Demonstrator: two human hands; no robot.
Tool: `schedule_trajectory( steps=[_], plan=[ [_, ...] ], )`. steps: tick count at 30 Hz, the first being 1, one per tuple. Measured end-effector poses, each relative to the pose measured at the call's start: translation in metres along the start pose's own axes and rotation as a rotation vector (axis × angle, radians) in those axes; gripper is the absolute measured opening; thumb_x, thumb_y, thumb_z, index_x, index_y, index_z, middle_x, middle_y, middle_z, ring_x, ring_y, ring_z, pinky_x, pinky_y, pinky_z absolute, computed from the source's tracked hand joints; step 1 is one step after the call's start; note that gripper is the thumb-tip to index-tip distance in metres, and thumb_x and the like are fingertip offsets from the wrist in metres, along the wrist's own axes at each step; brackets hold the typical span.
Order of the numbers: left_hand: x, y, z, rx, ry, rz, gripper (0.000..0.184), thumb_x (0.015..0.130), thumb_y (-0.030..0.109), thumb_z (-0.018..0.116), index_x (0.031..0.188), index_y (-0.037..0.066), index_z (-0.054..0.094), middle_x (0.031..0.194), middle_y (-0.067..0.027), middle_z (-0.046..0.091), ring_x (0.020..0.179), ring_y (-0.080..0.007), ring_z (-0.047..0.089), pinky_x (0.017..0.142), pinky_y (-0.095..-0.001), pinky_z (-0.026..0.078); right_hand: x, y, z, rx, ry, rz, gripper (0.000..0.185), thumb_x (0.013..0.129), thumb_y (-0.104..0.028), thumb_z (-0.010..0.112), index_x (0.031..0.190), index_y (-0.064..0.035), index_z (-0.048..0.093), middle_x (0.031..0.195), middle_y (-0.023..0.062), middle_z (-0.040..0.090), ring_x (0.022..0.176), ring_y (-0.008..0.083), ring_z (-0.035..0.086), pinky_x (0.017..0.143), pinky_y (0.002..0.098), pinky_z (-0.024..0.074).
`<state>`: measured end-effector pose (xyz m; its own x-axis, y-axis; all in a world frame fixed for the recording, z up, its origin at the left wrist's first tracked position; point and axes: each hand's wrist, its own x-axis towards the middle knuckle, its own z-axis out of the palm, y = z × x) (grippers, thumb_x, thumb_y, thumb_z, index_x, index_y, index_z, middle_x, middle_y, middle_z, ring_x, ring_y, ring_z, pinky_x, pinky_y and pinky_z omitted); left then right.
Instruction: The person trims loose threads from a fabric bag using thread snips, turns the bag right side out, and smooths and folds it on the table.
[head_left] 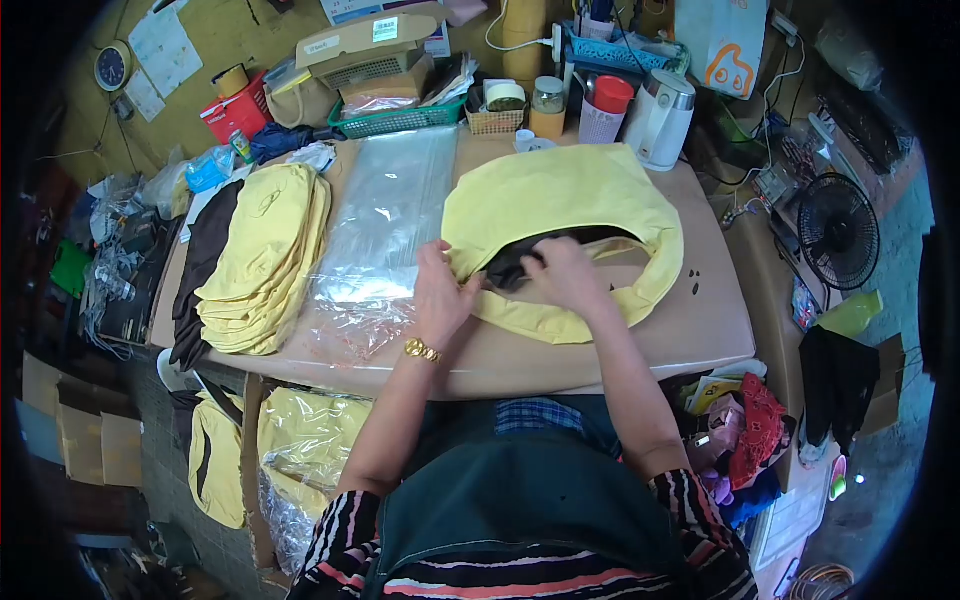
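Note:
A yellow fabric bag (560, 190) with a dark lining (510, 262) lies on the table, its opening facing my body. At the left end of that opening my left hand (443, 290) has its fingers curled on the yellow edge. My right hand (562, 270) is at the opening, fingers bent against the dark lining. Left of the bag is a stack of clear plastic sleeves (390, 200). Farther left sits a pile of folded yellow bags (262, 260), beside dark fabric (203, 265).
Along the table's back edge stand a green basket (400, 120), jars (547, 108), a red-lidded container (606, 108) and a white kettle (660, 120). A black fan (838, 232) is at the right. Below the table's front edge, a box holds plastic-wrapped yellow bags (310, 440).

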<state>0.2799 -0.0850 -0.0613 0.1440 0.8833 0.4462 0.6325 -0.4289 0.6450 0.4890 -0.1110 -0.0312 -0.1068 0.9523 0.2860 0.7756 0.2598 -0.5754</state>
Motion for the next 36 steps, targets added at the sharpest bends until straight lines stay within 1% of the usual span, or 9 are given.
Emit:
schedule_trajectory(
  steps=[6,9,12,17,19,23,32,34,36],
  plan=[
    [-0.006,0.013,0.009,-0.224,-0.189,0.162,0.049,0.071,-0.007,0.064,0.115,0.004,0.046,0.097,-0.0165,0.052,0.09,-0.0348,0.058,0.075,-0.042,0.049,0.019,0.006,0.043,0.199,-0.056,0.068,0.018,0.081,-0.008,0.057,0.092,-0.0007,0.069,0.082,0.019,0.067,0.077,0.0344,0.065,0.071,0.0407,0.0509],
    [-0.021,0.057,-0.035,-0.315,-0.365,0.284,0.034,0.07,-0.009,0.06,0.1,0.005,0.054,0.093,-0.0136,0.05,0.084,-0.0312,0.056,0.072,-0.0398,0.048,0.035,0.049,0.035,-0.685,0.09,-0.114,0.05,0.088,-0.031,0.054,0.136,-0.0158,0.053,0.141,0.0125,0.051,0.129,0.0309,0.046,0.108,0.0407,0.0361],
    [-0.041,0.081,-0.087,-0.291,-0.534,0.416,0.03,0.069,-0.008,0.059,0.096,0.005,0.063,0.093,-0.0123,0.049,0.08,-0.0281,0.055,0.068,-0.0367,0.048,0.056,0.134,0.033,-0.547,0.045,0.156,0.063,0.091,-0.044,0.048,0.148,-0.0195,0.037,0.155,0.007,0.033,0.141,0.0283,0.029,0.117,0.0406,0.0225],
    [-0.024,0.055,-0.114,0.199,-0.348,0.397,0.042,0.072,-0.008,0.053,0.105,0.01,0.072,0.099,-0.0144,0.048,0.079,-0.0294,0.058,0.068,-0.0373,0.051,0.025,0.072,-0.022,-0.649,-0.219,0.204,0.06,0.093,-0.048,0.044,0.144,-0.0171,0.044,0.147,0.0117,0.045,0.132,0.0304,0.043,0.109,0.0405,0.0337],
    [-0.007,0.052,-0.129,0.353,-0.358,0.298,0.048,0.073,-0.009,0.05,0.109,0.012,0.072,0.107,-0.0156,0.048,0.082,-0.0313,0.06,0.071,-0.0403,0.052,0.013,0.003,-0.056,-0.371,-0.694,0.379,0.052,0.095,-0.046,0.045,0.133,-0.012,0.055,0.132,0.0157,0.057,0.118,0.0331,0.055,0.099,0.0412,0.0424],
    [0.015,0.054,-0.15,0.404,-0.453,0.448,0.045,0.072,-0.01,0.05,0.104,0.014,0.072,0.116,-0.0124,0.048,0.087,-0.0301,0.062,0.069,-0.0398,0.052,-0.026,-0.084,-0.114,-0.141,-0.915,-0.006,0.029,0.094,-0.032,0.054,0.092,-0.0043,0.062,0.095,0.0151,0.064,0.091,0.0331,0.062,0.08,0.0424,0.0473],
    [0.028,0.091,-0.173,0.472,-0.493,0.726,0.023,0.069,-0.004,0.061,0.086,0.01,0.066,0.119,-0.0083,0.051,0.095,-0.0275,0.056,0.079,-0.0382,0.048,-0.1,-0.146,-0.177,-0.754,-0.1,-0.778,0.015,0.069,-0.015,0.064,0.079,-0.0071,0.054,0.076,0.0056,0.055,0.076,0.0233,0.059,0.066,0.0335,0.0441],
    [0.026,0.099,-0.181,0.484,-0.578,0.729,0.021,0.068,-0.002,0.062,0.085,0.01,0.067,0.118,-0.0085,0.051,0.096,-0.0277,0.054,0.082,-0.0377,0.047,-0.101,-0.136,-0.179,-0.663,-0.034,-0.792,0.017,0.073,-0.017,0.067,0.078,-0.0076,0.054,0.076,0.0052,0.056,0.074,0.0238,0.058,0.072,0.0347,0.0426],
    [0.029,0.104,-0.189,0.499,-0.66,0.734,0.02,0.067,-0.001,0.064,0.084,0.01,0.067,0.117,-0.0088,0.051,0.098,-0.028,0.052,0.085,-0.0373,0.045,-0.096,-0.118,-0.19,-0.192,-0.506,-0.321,0.019,0.079,-0.024,0.068,0.078,-0.0077,0.06,0.077,0.0041,0.06,0.074,0.0266,0.06,0.088,0.0415,0.0396]
  ],
)
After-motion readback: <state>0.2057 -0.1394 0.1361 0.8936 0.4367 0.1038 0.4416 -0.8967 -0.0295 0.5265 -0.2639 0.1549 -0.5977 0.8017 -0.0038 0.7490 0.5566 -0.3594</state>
